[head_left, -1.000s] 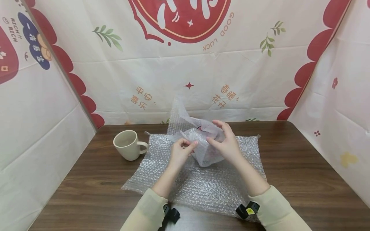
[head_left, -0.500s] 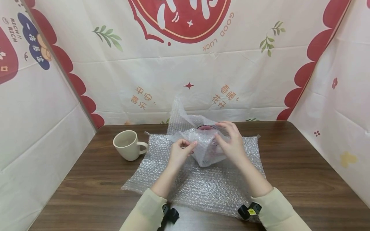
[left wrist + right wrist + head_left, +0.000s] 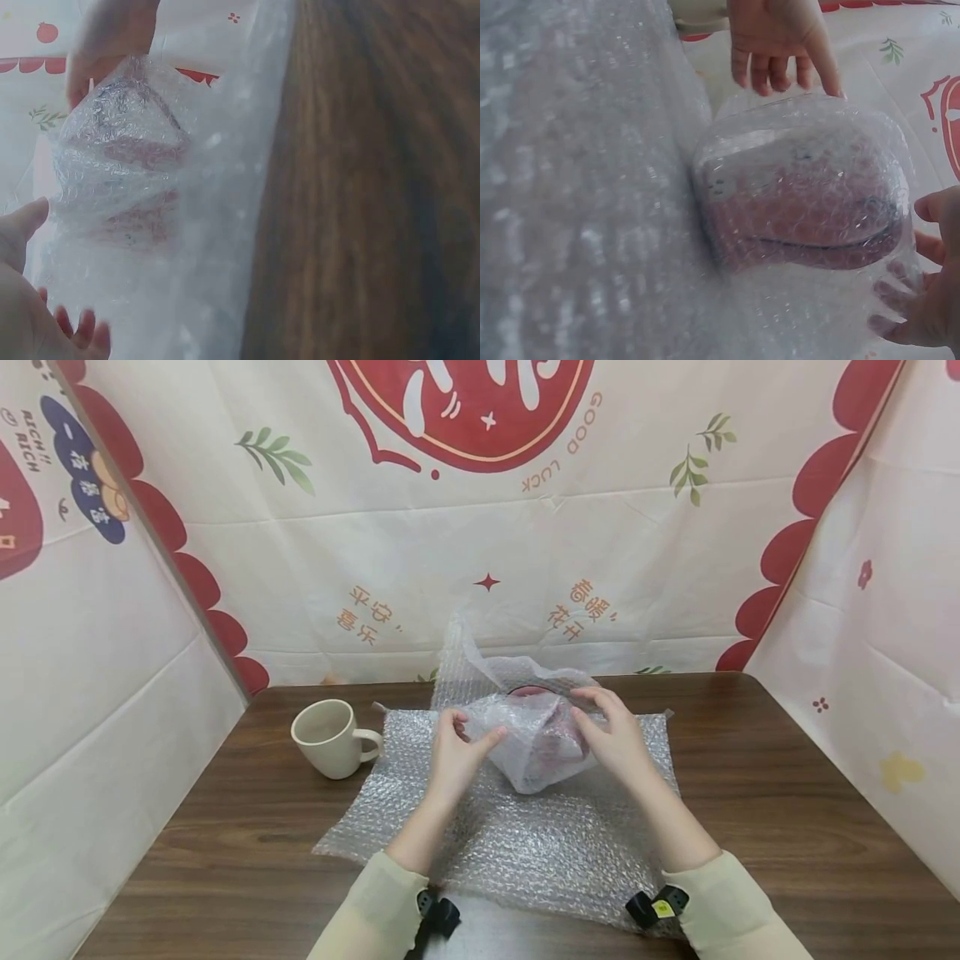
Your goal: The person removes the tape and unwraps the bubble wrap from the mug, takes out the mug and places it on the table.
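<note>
A pinkish-red rounded object with a dark rim line sits inside translucent bubble wrap. The wrap blurs it, so its exact kind cannot be told. My left hand is at the left side of the wrapped bundle, thumb and fingers spread apart, the thumb extended towards the wrap. My right hand touches the bundle's right side, its thumb and forefinger apart. Through the film in the right wrist view, some right fingers show faintly. Under the bundle lies a larger bubble wrap sheet.
A cream mug stands to the left, its handle towards the wrap. The brown wooden table carries everything. A printed cloth hangs behind the table and along both sides. Part of the wrap stands up at the back.
My right hand has shifted right, and the wrap's top flap has opened, uncovering more of the red rim. My left fingers have parted from the thumb, after being close together at the wrap's left edge.
</note>
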A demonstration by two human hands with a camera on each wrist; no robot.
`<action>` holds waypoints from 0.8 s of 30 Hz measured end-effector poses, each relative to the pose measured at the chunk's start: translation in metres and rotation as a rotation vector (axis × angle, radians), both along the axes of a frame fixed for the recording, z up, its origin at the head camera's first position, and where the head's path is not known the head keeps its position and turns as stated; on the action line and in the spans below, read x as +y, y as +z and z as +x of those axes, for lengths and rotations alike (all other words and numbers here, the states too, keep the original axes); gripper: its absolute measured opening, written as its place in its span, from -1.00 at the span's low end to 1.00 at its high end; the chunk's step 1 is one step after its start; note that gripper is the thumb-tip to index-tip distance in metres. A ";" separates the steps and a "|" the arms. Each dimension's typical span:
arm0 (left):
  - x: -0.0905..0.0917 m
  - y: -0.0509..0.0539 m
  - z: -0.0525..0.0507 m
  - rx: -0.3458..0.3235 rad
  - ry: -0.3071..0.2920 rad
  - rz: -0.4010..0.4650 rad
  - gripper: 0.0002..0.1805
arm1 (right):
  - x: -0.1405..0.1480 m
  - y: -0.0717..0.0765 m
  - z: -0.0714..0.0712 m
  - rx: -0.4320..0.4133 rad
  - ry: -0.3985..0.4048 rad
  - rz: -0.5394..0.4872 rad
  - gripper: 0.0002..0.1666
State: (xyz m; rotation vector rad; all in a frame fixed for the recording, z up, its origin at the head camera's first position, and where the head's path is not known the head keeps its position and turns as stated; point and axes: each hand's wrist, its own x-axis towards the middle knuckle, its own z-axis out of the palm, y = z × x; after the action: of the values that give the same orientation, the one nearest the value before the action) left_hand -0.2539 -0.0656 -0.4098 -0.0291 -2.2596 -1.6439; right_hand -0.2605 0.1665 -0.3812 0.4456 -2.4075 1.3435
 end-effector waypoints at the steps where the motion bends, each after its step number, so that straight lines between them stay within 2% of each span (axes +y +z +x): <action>1: 0.000 0.000 0.000 0.008 0.011 -0.007 -0.30 | 0.001 -0.001 0.000 -0.014 0.006 0.009 -0.59; 5: -0.004 0.001 -0.001 0.047 0.044 -0.063 -0.08 | 0.002 -0.005 0.000 -0.058 0.028 0.020 -0.52; 8: -0.008 0.001 -0.003 0.067 0.021 -0.133 0.00 | 0.003 -0.007 0.000 -0.087 0.022 0.023 -0.50; 11: -0.011 0.002 -0.005 0.081 -0.033 -0.193 -0.06 | 0.003 -0.007 0.001 -0.107 0.009 0.033 -0.49; 14: -0.014 0.003 -0.006 0.086 -0.078 -0.210 -0.18 | 0.003 -0.007 0.003 -0.111 0.006 0.030 -0.50; 24: -0.025 0.004 -0.009 0.104 -0.123 -0.201 -0.40 | 0.003 -0.010 0.002 -0.105 0.002 -0.038 -0.56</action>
State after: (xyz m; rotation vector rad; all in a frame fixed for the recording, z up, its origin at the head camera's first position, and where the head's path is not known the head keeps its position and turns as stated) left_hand -0.2627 -0.0902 -0.4058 -0.3014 -2.3742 -1.4294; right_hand -0.2580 0.1697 -0.3916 0.3768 -2.4614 1.4442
